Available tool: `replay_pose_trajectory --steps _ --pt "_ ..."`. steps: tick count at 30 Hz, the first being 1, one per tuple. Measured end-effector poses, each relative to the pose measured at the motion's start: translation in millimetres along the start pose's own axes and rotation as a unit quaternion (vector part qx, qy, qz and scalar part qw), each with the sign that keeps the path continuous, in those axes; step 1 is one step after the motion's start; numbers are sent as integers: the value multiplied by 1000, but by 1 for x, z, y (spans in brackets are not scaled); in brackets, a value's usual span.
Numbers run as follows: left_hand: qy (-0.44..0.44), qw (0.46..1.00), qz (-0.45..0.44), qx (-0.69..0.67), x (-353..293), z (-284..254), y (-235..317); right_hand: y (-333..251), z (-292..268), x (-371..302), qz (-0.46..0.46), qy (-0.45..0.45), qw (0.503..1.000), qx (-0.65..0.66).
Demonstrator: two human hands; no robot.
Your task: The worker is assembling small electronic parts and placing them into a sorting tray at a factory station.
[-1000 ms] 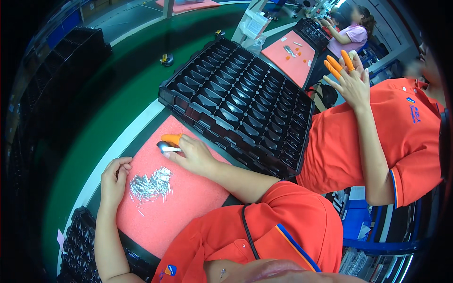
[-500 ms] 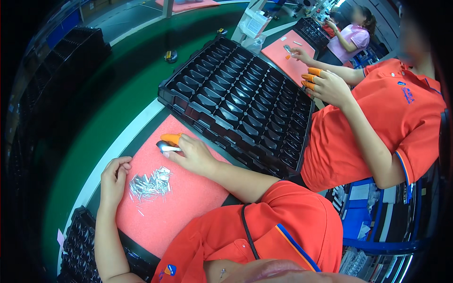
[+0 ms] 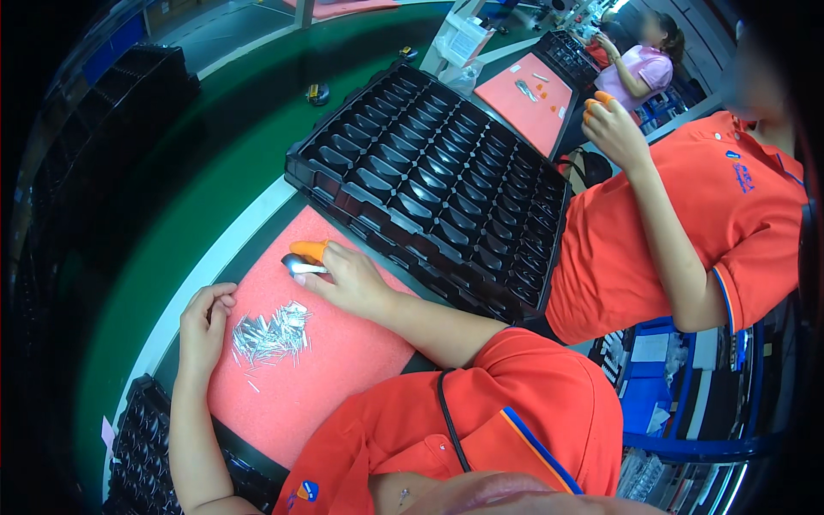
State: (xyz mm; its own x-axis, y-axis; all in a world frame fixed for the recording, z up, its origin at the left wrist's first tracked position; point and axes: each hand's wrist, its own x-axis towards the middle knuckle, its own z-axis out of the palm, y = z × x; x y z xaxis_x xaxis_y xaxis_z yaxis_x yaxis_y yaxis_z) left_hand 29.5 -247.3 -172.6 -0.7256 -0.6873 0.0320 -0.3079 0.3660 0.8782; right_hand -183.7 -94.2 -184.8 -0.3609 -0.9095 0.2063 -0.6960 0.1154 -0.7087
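Note:
On a pink foam mat [image 3: 343, 360], a pile of small silvery strips [image 3: 273, 335] lies between my hands. My right hand [image 3: 348, 276], an orange finger cover [image 3: 309, 250] on it, is closed around a small, smooth dark and white piece [image 3: 298, 265] with a bright shine; its exact kind is unclear. The piece is held at the mat's far part, beyond the strips. At the mat's left edge rests my left hand [image 3: 206, 316], its fingers curled together beside the pile. Whether anything is inside those fingers is hidden.
A large black tray [image 3: 429, 172] with rows of moulded pockets stands beyond my right arm. Another black tray [image 3: 142, 446] is at lower left. A co-worker [image 3: 669, 223] in red sits at right, near another pink mat [image 3: 532, 107]. A green floor [image 3: 223, 184] lies beyond the table edge.
My hands and the held piece have barely moved. The co-worker at right has drawn the hands back from the far mat and raised one; small pieces now lie there.

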Motion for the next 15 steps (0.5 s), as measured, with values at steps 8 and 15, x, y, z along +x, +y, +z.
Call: replay_pose_trajectory --steps 8,15 --pt "-3 1000 -3 -8 0 0 -2 1 1 -1 -3 5 1000 2" --pt "-7 1000 0 -11 0 1 -2 0 1 -1 -3 3 1000 -7"
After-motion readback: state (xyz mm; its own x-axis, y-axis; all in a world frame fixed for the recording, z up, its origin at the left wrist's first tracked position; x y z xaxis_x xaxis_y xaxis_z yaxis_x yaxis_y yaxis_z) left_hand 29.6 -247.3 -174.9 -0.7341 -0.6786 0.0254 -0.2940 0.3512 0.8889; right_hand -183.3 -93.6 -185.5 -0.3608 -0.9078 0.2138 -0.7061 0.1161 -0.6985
